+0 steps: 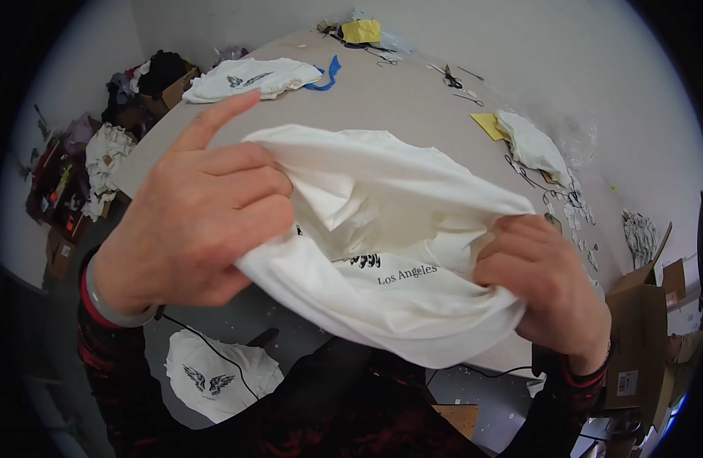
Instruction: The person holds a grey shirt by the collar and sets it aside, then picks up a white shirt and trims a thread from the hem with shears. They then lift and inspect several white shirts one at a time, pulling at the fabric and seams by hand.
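Between my two hands a white printed cloth garment (pixel 386 309) is stretched into a wide loop, its opening facing me. My left hand (pixel 214 212) grips the left rim with its fingers curled, while the index finger points up and away from the cloth. On the right, my right hand (pixel 540 275) clasps the opposite rim, its fingertips partly hidden in the folds. Dark printed lettering and part of a dark design show on the inner layer. Beyond the cloth, another white garment (pixel 254 77) with a dark wing print lies on the pale table (pixel 386 103).
Black scissors (pixel 451 77), a blue strip (pixel 331 74) and a yellow sheet (pixel 361 31) lie farther back. A white cloth bundle (pixel 532 143) rests at right among loose tags. Below the table sits a wing-printed garment (pixel 214 372). Cardboard boxes (pixel 635 332) stand at right.
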{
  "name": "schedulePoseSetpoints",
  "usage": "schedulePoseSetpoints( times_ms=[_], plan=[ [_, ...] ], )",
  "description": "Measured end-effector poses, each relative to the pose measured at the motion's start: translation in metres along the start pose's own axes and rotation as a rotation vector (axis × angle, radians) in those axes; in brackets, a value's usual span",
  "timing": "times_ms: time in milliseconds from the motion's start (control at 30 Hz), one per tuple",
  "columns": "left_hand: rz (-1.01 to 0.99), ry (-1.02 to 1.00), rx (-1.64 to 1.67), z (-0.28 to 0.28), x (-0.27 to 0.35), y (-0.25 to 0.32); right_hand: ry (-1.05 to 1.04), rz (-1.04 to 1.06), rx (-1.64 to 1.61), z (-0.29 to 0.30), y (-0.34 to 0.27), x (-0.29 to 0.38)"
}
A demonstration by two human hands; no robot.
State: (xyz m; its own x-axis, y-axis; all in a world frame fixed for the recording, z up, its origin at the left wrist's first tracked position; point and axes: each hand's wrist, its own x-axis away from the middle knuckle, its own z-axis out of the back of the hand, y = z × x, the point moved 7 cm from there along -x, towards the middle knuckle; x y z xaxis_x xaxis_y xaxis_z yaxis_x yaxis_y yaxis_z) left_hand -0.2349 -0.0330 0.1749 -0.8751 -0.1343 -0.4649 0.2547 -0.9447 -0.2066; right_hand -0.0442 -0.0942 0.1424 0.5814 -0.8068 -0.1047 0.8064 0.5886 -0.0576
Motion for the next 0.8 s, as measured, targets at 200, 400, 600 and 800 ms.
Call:
schedulePoseSetpoints(
  times_ms=[200, 400, 600, 800],
  plan=[
    [0.057, -0.045, 0.025, -0.001, 0.008, -0.018, 0.346, -0.004, -0.207, 0.037, 0.014, 0.011],
    [0.093, -0.051, 0.215, -0.011, 0.009, -0.041, 0.017, 0.086, -0.238, 0.011, 0.006, -0.006],
    [0.213, -0.009, 0.623, 0.000, 0.006, -0.049, 0.383, -0.094, -0.494, 0.039, 0.027, 0.013],
    [0.367, 0.055, 1.029, 0.002, 0.010, -0.065, 0.529, -0.300, -0.716, 0.052, 0.054, 0.033]
  ],
)
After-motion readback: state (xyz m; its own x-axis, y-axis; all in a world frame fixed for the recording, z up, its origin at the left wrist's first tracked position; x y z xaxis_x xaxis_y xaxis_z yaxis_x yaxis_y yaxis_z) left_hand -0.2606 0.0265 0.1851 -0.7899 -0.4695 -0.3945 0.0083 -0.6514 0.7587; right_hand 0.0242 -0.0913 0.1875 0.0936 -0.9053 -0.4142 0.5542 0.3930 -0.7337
